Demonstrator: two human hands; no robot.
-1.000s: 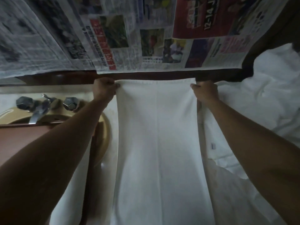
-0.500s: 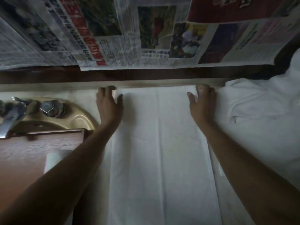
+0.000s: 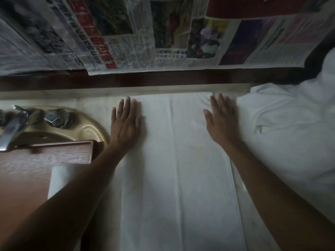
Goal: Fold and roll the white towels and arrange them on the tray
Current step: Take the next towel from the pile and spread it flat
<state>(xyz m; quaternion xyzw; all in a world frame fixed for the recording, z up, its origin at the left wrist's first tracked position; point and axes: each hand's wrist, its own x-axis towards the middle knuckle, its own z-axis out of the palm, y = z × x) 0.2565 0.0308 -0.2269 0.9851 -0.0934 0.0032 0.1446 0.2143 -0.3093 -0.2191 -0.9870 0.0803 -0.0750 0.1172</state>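
A long white towel (image 3: 179, 169), folded lengthwise with a crease down its middle, lies flat on the counter and runs from the back ledge toward me. My left hand (image 3: 126, 124) presses flat on its far left part, fingers straight. My right hand (image 3: 220, 120) lies flat on its far right part, fingers spread. A rolled white towel (image 3: 61, 178) sits on the reddish wooden tray (image 3: 36, 160) at the left, partly hidden by my left forearm.
A heap of loose white towels (image 3: 290, 133) fills the right side. A gold-coloured sink (image 3: 87, 129) with a metal tap (image 3: 10, 127) and a faceted knob (image 3: 52, 115) lies at the left, under the tray. Newspaper sheets (image 3: 145, 33) cover the wall behind.
My hands held the towel's far corners up a second ago. They have let go, laid it flat against the back ledge and now press on it with straight fingers.
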